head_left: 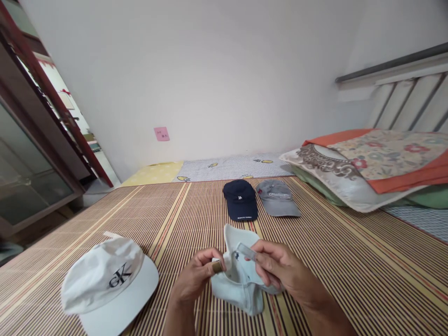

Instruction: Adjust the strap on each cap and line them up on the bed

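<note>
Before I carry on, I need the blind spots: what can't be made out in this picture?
All in the head view:
Pale mint cap's strap: partly hidden by the right hand.
Brass-coloured clasp: partly covered by the left hand.
White cap: brim cut off by the lower edge.
Navy cap: brim lettering too small.
Pink note: writing too small.
</note>
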Demonstrator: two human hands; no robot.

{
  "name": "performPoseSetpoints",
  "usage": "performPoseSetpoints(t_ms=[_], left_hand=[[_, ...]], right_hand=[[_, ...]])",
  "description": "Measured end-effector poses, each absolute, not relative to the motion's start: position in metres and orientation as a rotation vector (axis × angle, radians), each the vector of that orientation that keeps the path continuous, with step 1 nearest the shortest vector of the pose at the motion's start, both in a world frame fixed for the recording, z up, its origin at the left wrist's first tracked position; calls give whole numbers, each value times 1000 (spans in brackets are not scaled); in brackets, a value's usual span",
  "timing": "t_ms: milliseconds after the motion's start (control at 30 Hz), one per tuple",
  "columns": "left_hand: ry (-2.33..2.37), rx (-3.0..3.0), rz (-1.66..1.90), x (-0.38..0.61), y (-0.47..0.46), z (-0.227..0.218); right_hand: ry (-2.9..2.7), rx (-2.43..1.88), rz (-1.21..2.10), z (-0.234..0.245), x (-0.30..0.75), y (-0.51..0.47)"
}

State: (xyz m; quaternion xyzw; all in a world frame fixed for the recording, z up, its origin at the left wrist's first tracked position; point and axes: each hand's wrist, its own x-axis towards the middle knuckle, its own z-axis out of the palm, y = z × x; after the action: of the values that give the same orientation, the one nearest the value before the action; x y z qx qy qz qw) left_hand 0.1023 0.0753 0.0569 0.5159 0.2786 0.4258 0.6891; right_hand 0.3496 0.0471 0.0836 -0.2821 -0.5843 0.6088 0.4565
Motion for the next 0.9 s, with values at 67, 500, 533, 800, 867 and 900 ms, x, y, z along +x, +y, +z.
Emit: performPoseSetpoints(t_ms=[67, 500, 533, 800, 867, 900], left_hand=[[640, 1149, 958, 103, 75, 58], [700, 1180, 925, 105, 76, 51], [697, 1180, 923, 106, 76, 51], [676, 1173, 913, 107, 78, 50], [662, 1176, 910, 106, 78, 49], [655, 1179, 909, 106, 78, 48]], right_hand=[[-1455, -732, 1520, 83, 347, 47], [-1588, -890, 1389, 84, 340, 47], [-1600, -897, 1369, 83, 340, 47], [-1596, -888, 1342, 82, 341, 48], [-1596, -896, 1344, 84, 342, 48], [-1597, -897, 1345, 84, 342, 48]])
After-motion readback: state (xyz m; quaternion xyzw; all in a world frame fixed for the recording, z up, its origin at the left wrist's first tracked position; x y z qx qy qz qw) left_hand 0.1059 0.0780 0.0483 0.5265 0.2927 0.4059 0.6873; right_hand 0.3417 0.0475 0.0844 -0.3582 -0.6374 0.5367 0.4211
